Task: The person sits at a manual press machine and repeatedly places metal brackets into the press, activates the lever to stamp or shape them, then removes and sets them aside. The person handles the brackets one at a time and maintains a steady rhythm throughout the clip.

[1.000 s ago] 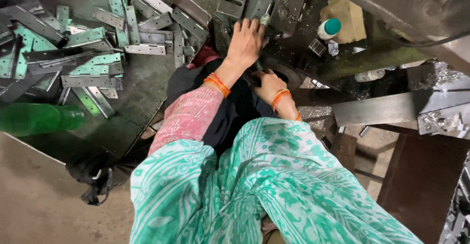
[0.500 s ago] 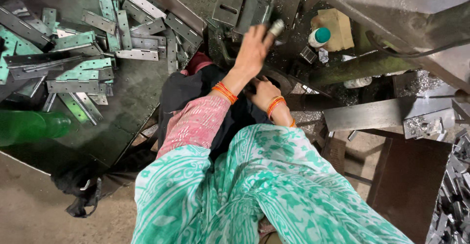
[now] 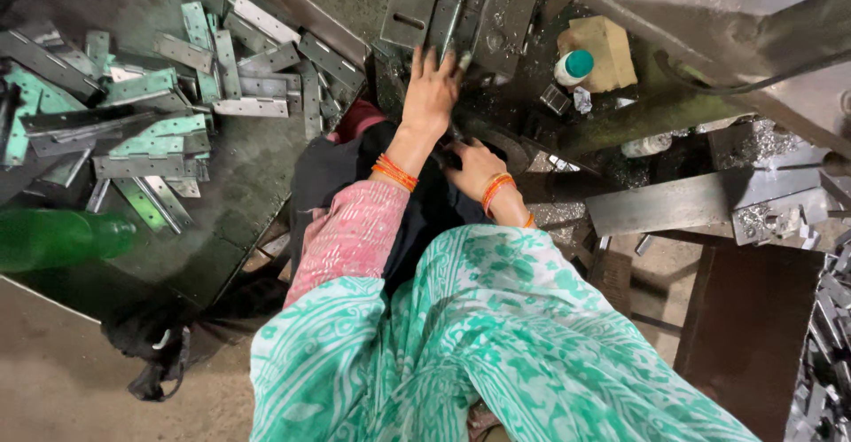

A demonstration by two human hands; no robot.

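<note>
1. Wearing a green patterned cloth (image 3: 496,353) nearest the camera, with a pink sleeve (image 3: 350,234) emerging on the left.
2. Lying low and dark between the arms: black fabric (image 3: 341,172), just beyond the sleeve.
3. Resting close to the body, the right hand (image 3: 476,165), orange bangles at the wrist, fingers curling down onto a dark part beneath; impossible telling whether anything is being pinched.
4. Reaching further out, the left hand (image 3: 432,89), bangles at the wrist too, fingers pressed together and lying flat against a narrow metal strip (image 3: 450,21) on the machine bed.
5. Flanking that strip, two grey plates (image 3: 409,3), touching or nearly touching it.
6. Sitting to the right of the plates, a white bottle (image 3: 573,67) with a teal cap, just beside a tan block (image 3: 605,45).
7. Lying well to the left on the dark tray (image 3: 239,185), a heap of flat metal brackets (image 3: 151,114), some greenish.
8. Showing at the left edge, a green bottle (image 3: 58,238), blurred.
</note>
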